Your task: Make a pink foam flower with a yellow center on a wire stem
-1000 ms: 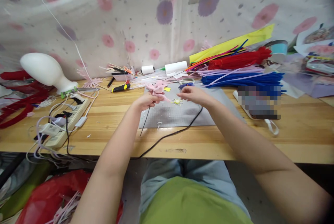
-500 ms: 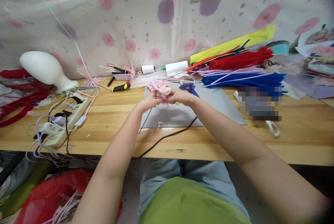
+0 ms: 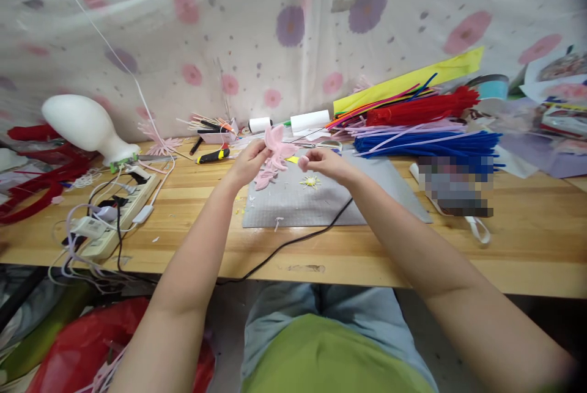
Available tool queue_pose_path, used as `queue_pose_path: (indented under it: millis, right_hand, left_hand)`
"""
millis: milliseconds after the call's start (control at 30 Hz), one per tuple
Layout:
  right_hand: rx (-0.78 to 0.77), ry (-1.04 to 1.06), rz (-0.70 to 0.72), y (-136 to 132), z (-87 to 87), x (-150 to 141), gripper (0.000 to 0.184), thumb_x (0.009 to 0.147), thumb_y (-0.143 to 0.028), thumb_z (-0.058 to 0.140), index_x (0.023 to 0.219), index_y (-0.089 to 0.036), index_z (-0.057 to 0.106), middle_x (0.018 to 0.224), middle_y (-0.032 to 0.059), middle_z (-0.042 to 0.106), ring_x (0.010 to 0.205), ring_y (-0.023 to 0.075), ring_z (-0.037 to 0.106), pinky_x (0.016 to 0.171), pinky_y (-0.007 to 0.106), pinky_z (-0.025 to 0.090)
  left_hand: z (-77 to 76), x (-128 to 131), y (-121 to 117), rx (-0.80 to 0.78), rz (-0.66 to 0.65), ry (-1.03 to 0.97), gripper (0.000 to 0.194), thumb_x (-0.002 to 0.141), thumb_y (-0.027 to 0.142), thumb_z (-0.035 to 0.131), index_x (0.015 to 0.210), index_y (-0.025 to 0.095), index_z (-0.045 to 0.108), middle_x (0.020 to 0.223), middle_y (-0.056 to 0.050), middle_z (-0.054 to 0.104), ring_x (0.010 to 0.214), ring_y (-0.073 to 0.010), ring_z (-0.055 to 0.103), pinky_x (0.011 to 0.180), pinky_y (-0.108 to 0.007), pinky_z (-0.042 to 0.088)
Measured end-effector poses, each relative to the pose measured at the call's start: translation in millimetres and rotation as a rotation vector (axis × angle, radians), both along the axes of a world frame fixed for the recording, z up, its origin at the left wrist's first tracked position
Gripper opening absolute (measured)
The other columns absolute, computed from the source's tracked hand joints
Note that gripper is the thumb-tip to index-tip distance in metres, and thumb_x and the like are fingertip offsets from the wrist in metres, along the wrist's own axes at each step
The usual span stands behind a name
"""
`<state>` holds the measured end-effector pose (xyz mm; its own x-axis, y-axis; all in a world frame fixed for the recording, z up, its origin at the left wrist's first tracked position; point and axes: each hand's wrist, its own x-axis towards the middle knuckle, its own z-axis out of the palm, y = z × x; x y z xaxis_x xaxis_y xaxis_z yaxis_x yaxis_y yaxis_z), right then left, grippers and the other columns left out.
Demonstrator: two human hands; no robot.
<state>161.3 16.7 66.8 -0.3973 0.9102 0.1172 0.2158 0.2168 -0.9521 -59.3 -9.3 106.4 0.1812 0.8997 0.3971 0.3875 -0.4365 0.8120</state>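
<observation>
In the head view, my left hand (image 3: pixel 250 164) is closed on a pink fuzzy flower (image 3: pixel 279 143) with pointed petals. More pink petals (image 3: pixel 266 180) hang below it, over the left part of a grey mat (image 3: pixel 293 213). My right hand (image 3: pixel 328 165) is just to the right, its fingers pinched together. A small rounded pinkish shape shows at those fingertips, but I cannot make out what it is. On the mat below lies a spiky yellow and white flower centre (image 3: pixel 310 181). A small yellow piece (image 3: pixel 292 160) sits between my hands.
A black cable (image 3: pixel 293 240) crosses the mat's front edge. Bundles of blue (image 3: pixel 431 143) and red pipe cleaners (image 3: pixel 422 107) lie at the back right. A black-yellow utility knife (image 3: pixel 213 155), a power strip (image 3: pixel 103 240) and a white foam head (image 3: pixel 85 124) are leftward.
My hands have moved apart, the left going left with the pink flower, the right drawing slightly right. The spiky yellow and white piece on the mat now shows clearly.
</observation>
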Motion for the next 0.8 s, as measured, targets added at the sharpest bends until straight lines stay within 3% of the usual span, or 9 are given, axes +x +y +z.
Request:
queue_pose_path:
  millis: [100, 300, 500, 633, 800]
  right_hand:
    - [-0.025, 0.062, -0.038, -5, -11.3, -7, 0.021, 0.065, -0.036, 0.066, 0.068, -0.017, 0.056, 0.07, 0.0009, 0.063, 0.066, 0.0116, 0.052, 0.063, 0.025, 0.039]
    - [-0.115, 0.348, -0.054, -13, -24.3, -13, 0.028, 0.055, -0.035, 0.073, 0.071, -0.018, 0.056, 0.073, -0.0013, 0.061, 0.069, 0.011, 0.053, 0.067, 0.026, 0.042]
    - [-0.274, 0.612, -0.135, -11, -37.1, -27, 0.039, 0.045, -0.033, 0.079, 0.073, -0.02, 0.055, 0.076, -0.0032, 0.062, 0.07, 0.0096, 0.054, 0.071, 0.026, 0.044]
    - [-0.37, 0.671, -0.135, -15, -42.5, -37, 0.038, 0.044, -0.032, 0.079, 0.072, -0.02, 0.057, 0.075, -0.0033, 0.061, 0.069, 0.009, 0.055, 0.072, 0.027, 0.045]
    - [-0.396, 0.693, -0.133, -22, -39.3, -40, 0.035, 0.046, -0.03, 0.078, 0.073, -0.022, 0.057, 0.075, -0.0041, 0.061, 0.069, 0.0091, 0.054, 0.072, 0.026, 0.044]
  left_hand:
    - [-8.4, -8, -2, 0.019, -0.036, 0.03, 0.015, 0.074, 0.032, 0.062, 0.074, 0.017, 0.062, 0.081, -0.003, 0.056, 0.084, -0.0155, 0.051, 0.079, -0.027, 0.041]
    - [-24.5, -13, -19, -0.059, -0.037, -0.031, 0.02, 0.063, 0.032, 0.072, 0.073, 0.016, 0.066, 0.086, -0.004, 0.058, 0.084, -0.0158, 0.052, 0.073, -0.025, 0.042]
    - [-32.9, -21, -28, -0.236, -0.009, -0.086, 0.027, 0.057, 0.038, 0.075, 0.065, 0.015, 0.063, 0.072, -0.002, 0.058, 0.074, -0.0138, 0.053, 0.067, -0.024, 0.042]
    - [-42.6, -21, -29, -0.323, 0.008, -0.141, 0.035, 0.051, 0.04, 0.077, 0.07, 0.015, 0.061, 0.071, 0.0, 0.06, 0.069, -0.0117, 0.052, 0.065, -0.024, 0.042]
    - [-50.6, -16, -28, -0.292, -0.02, -0.175, 0.038, 0.049, 0.039, 0.079, 0.074, 0.016, 0.062, 0.074, 0.0, 0.062, 0.072, -0.0114, 0.053, 0.069, -0.023, 0.042]
